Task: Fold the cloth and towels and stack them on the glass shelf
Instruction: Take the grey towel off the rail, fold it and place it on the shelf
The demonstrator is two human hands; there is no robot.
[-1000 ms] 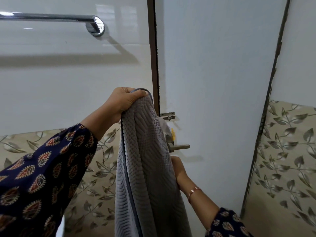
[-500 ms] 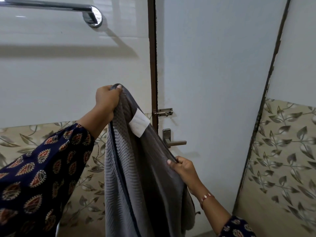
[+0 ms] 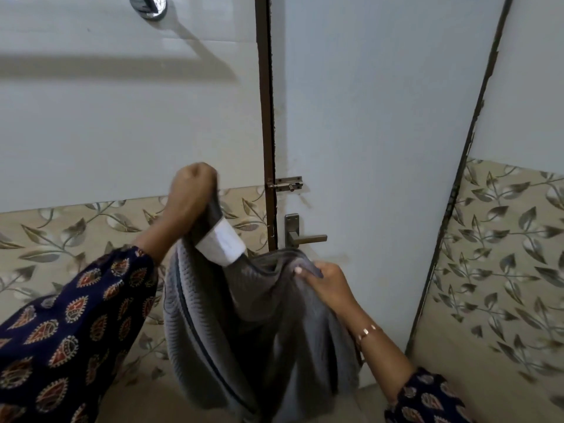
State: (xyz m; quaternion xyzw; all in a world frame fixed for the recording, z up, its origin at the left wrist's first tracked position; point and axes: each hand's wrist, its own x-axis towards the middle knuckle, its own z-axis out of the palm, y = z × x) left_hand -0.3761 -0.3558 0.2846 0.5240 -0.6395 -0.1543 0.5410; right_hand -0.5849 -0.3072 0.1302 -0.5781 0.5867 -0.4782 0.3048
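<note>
The left hand (image 3: pixel 190 190) was closed tight on the top edge of the gray towel (image 3: pixel 250 331), up high. The right hand (image 3: pixel 325 283) pinched another part of the edge, lower and to the right. The towel hung down between them (a white tag (image 3: pixel 221 244) showed near the top), in front of the door (image 3: pixel 381 132) and its handle (image 3: pixel 305 238).
</note>
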